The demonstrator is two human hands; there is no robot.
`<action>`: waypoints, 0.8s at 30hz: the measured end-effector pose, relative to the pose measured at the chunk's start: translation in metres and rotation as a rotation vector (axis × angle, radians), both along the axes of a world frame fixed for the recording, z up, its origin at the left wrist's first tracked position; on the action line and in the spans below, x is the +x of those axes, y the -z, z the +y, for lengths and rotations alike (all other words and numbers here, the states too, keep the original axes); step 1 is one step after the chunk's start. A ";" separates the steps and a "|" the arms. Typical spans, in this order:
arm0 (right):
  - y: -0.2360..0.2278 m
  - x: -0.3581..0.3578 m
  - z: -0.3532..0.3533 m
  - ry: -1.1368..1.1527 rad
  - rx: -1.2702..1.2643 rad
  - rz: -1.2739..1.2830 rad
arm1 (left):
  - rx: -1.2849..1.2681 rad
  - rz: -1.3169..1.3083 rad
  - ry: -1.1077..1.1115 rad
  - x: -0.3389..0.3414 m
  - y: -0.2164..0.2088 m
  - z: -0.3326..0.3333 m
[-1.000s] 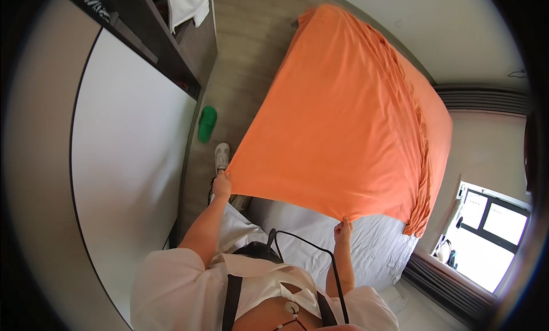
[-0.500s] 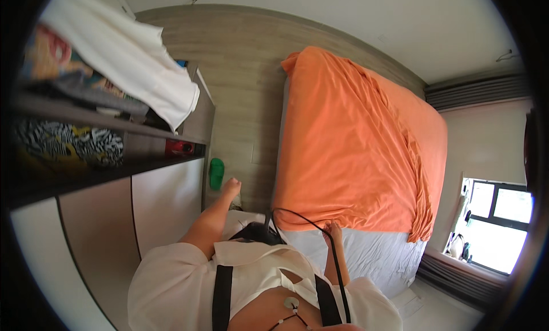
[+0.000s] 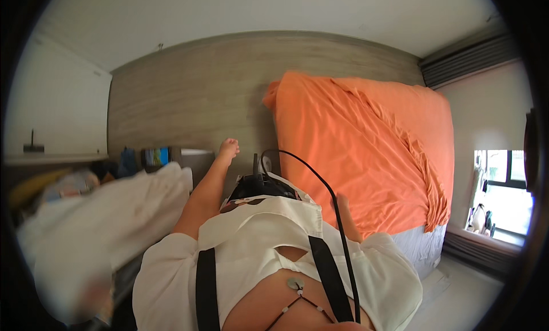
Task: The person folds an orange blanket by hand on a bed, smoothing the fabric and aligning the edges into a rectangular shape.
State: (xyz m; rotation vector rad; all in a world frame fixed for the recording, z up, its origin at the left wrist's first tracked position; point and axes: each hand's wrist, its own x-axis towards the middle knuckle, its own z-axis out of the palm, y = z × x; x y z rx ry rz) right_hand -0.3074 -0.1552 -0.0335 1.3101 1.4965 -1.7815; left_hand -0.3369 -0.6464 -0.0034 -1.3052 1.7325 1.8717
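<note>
My left hand (image 3: 230,149) hangs above the wooden floor, between the cabinet side and the bed. Its fingers are curled in, and nothing shows in them. My right hand (image 3: 342,204) is at the near left part of the orange bed cover (image 3: 354,148). A black cable (image 3: 329,188) crosses in front of that hand, and its fingers are mostly hidden. Whether it touches the cover I cannot tell. The cover lies rumpled over the bed, with a long bunched fold on its right side.
White cloth (image 3: 131,208) lies over the cabinet on the left, partly blurred. A white door with a dark handle (image 3: 34,148) stands beyond it. Wooden floor (image 3: 189,90) runs along the far wall. Bare pale mattress (image 3: 414,248) shows at the near right, with a window (image 3: 506,208) beyond.
My body has moved forward along the bed. My right hand has come away from the cover's near edge and is farther along its side. The green slipper has left the view.
</note>
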 end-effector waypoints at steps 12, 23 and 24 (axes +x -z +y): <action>-0.098 -0.267 -0.208 -0.305 0.154 0.337 | 0.161 0.057 0.238 -0.260 0.005 -0.115; -0.034 -0.200 -0.284 0.513 0.247 -0.197 | 0.052 -0.019 0.610 -0.543 -0.025 -0.162; -0.024 -0.206 -0.296 0.487 0.223 -0.179 | 0.085 -0.015 0.646 -0.564 -0.029 -0.147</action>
